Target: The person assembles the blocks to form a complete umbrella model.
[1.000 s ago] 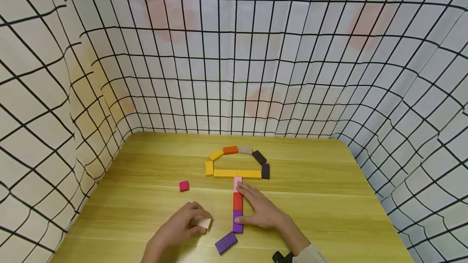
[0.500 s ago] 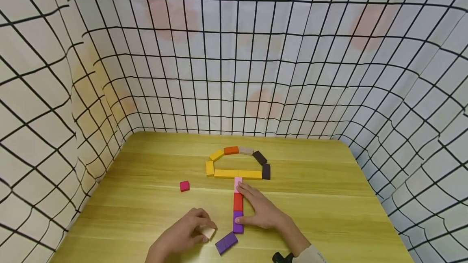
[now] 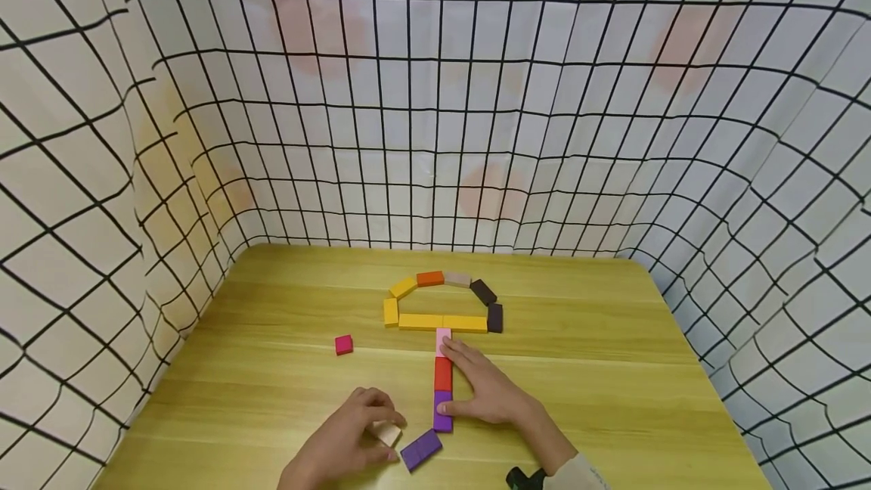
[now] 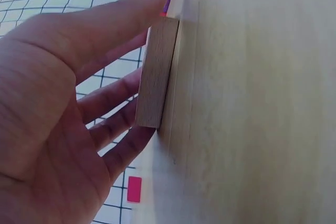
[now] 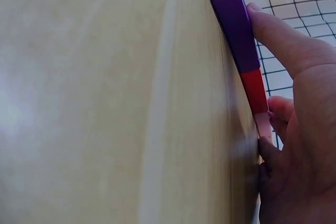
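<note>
My left hand [image 3: 347, 433] curves round a plain wooden block [image 3: 386, 433], fingers on its far side. In the left wrist view, the thumb reaches past the wooden block [image 4: 157, 72] to the edge of a purple block. That slanted purple block [image 3: 421, 451] lies just right of the left hand, its upper corner at the foot of a straight column. The column runs from a pink block [image 3: 443, 336] through a red block [image 3: 443, 374] to an upright purple block [image 3: 443, 418]. My right hand [image 3: 493, 392] rests along it, thumb on the purple block, fingertips on the pink one.
Beyond the column, two yellow blocks [image 3: 420, 321] form a bar under an arch of yellow, orange, pale and dark blocks [image 3: 430, 279]. A small crimson block [image 3: 343, 345] lies apart on the left. Black wire mesh [image 3: 435, 104] stands round the wooden table [image 3: 578, 369].
My left hand has brought the wooden block right and nearer, turning it beside the slanted purple block. The left thumb has just slid outward past its end. The right hand stays on the column.
</note>
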Tool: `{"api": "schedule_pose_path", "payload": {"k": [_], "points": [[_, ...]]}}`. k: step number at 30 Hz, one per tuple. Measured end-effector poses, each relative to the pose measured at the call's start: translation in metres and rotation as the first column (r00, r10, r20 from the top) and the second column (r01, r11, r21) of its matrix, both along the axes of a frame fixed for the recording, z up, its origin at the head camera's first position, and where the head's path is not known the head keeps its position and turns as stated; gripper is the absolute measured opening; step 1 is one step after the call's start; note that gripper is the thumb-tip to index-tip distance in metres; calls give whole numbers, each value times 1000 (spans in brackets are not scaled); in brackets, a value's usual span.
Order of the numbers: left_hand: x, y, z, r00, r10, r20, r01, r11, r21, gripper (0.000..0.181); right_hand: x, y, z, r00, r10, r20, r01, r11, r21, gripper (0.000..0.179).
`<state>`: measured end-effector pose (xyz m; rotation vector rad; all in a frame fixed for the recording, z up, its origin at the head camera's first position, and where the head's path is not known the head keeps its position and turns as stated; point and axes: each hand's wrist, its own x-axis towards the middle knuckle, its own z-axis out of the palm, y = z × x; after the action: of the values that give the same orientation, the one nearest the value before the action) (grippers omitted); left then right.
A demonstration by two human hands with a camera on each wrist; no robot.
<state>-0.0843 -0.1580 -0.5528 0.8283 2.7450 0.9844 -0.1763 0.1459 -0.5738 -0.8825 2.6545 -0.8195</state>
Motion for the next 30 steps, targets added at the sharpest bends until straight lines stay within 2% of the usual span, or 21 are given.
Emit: {"api": "schedule_pose_path", "payload": {"k": [4,8,12,15,21,30], "points": [[0,0,-2,999,14,31,-15,1000,3,20,1,-1,0,1000,4,-6,-4,1000,3,104],[1,-1,-1,998,-4,58,3,1000,13,19,0,-2,-1,1000,4,-4,-4,1000,4,103],[2,0,-1,999,-39,27,38,999,31,20,0,-2,0,1000,-2,1,2,1000,9,104],[2,1,-1,999,-43,16,42,998,44,16,0,-2,1,1000,-5,5,5,1000,9,104],[1,2,-1,995,-26,96,20,998,57,8,1,-3,3,1000,-7,13,7,1000,1,104],[1,5,-1,997,-38,71,33,997,76,9,2,-3,4,1000,-15,28,15,1000,-2,104]]}}
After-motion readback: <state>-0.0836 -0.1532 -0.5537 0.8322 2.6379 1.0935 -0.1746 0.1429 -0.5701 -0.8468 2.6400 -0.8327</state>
